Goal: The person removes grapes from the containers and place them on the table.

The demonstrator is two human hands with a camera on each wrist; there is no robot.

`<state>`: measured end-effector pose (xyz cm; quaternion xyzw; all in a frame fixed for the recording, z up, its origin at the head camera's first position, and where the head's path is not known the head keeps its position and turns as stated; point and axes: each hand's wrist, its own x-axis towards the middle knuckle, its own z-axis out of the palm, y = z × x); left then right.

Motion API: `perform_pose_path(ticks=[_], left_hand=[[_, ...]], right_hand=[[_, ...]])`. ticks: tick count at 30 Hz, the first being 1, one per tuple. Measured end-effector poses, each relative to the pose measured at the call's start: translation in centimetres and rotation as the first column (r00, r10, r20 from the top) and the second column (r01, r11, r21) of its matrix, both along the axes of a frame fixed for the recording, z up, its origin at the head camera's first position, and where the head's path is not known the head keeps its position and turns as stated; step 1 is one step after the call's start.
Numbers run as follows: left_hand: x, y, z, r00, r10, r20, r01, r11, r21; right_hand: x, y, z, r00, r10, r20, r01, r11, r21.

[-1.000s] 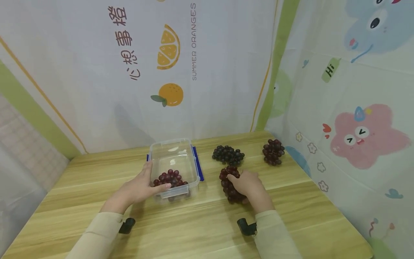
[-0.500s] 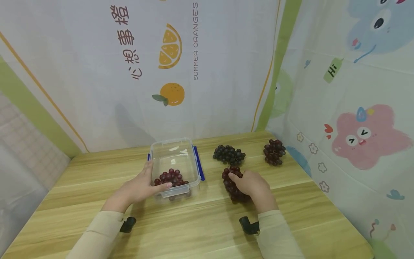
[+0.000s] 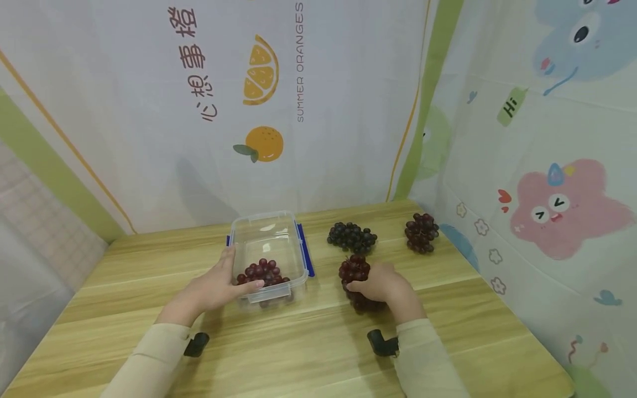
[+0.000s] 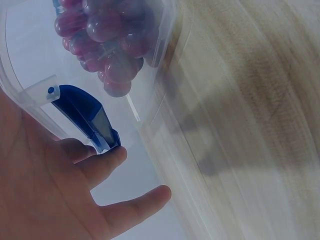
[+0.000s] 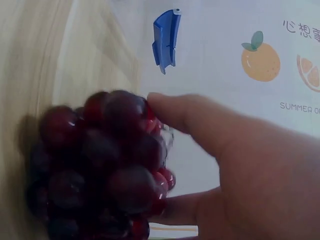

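A clear plastic food container (image 3: 269, 247) with blue side latches stands left of centre, and a bunch of red grapes (image 3: 262, 272) lies inside its near end. My left hand (image 3: 211, 290) steadies the container, thumb over the near rim and fingers spread along the left side. In the left wrist view those fingers extend by a blue latch (image 4: 87, 115). To the right of the container, my right hand (image 3: 385, 290) grips another bunch of dark red grapes (image 3: 354, 270). The right wrist view has this bunch (image 5: 95, 165) close up, with the thumb against one side.
Behind the gripped bunch lies a bunch of black grapes (image 3: 351, 237). One more red bunch (image 3: 421, 232) sits near the right edge of the wooden table (image 3: 308, 354). Printed curtains (image 3: 338, 110) hang along the back and right side.
My right thumb has slid down the bunch towards me, baring more grapes at its far end. The left hand and the container have stayed in place.
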<state>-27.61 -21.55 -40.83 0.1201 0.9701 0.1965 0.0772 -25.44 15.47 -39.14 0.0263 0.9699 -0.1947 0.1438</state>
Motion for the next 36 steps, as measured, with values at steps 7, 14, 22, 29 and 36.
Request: perform_pose_path(ticks=[7,14,22,29,36], left_hand=[[0.1,-0.1,-0.2,0.999,0.005,0.032,-0.006,1.000,0.030],[0.1,-0.1,-0.2,1.000,0.004,0.023,-0.005,1.000,0.014],[0.1,-0.2,-0.1,1.000,0.002,0.023,-0.003,0.999,0.036],[0.1,-0.2,0.0,1.000,0.003,0.026,-0.004,1.000,0.029],[0.1,-0.1,0.0,0.999,-0.003,0.038,0.001,0.999,0.046]], right_hand=[[0.4,-0.3,0.5,0.996,0.032,0.088,-0.031,0.999,-0.013],[0.9,-0.3,0.9,0.996,0.039,0.080,-0.038,0.999,-0.010],[1.1,0.0,1.4,0.995,0.014,0.096,-0.011,1.000,-0.024],[0.9,0.4,2.2,0.994,0.045,0.099,-0.047,0.999,0.017],[0.8,0.5,4.3,0.996,0.054,0.066,-0.054,0.998,-0.011]])
